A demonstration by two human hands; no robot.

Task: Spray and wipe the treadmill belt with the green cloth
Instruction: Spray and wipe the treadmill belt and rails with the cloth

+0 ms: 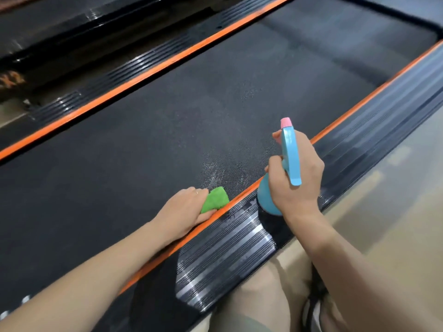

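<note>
Hands share the work beside the orange strip (153, 70): left hand (184, 212) grips the green cloth (215, 200) against the treadmill belt (167, 130), ready to wipe; right hand (296, 180), fingers wrapped, aims the blue spray bottle (269, 197) across it, probably wetting ahead.

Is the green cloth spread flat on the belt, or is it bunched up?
Bunched up. The green cloth is a small wad under the left hand, resting on the belt beside the orange edge strip.
</note>
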